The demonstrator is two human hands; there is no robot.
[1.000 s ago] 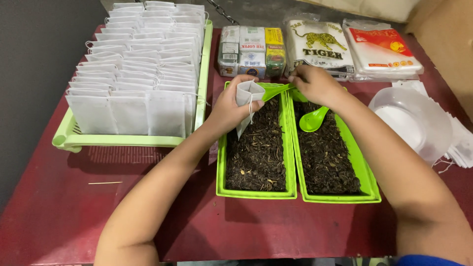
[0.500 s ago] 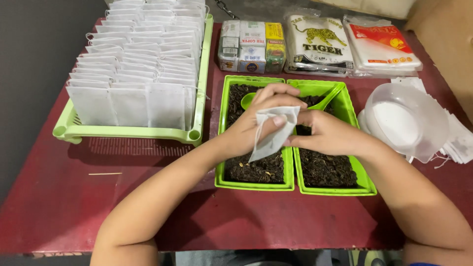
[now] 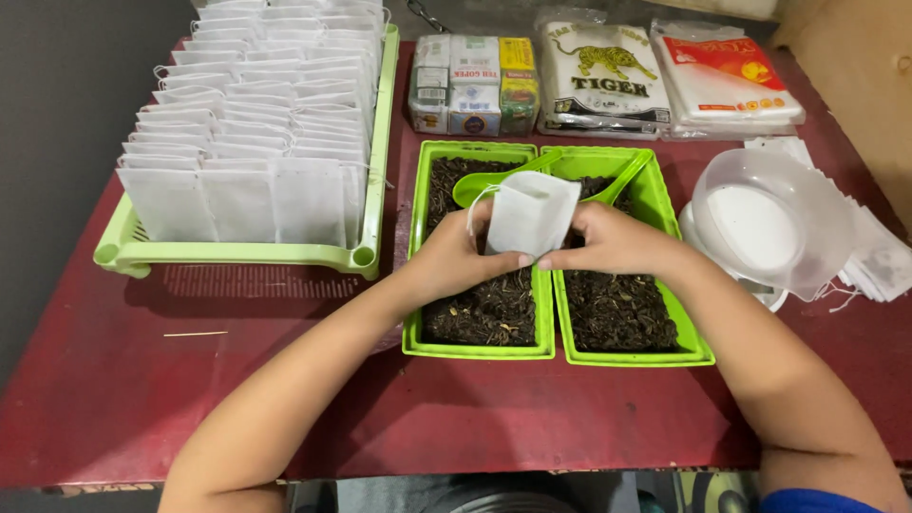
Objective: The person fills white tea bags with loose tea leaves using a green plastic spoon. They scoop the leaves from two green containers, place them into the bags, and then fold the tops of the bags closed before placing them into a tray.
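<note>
White paper tea bag (image 3: 530, 214), small and square, was pinched upright by both hands above the two green trays of loose tea.

The tea bag (image 3: 530, 213) is matt white paper; the trays (image 3: 480, 348) and scoops (image 3: 475, 186) are glossy green plastic; the tabletop (image 3: 114, 380) is dull, worn red.
</note>
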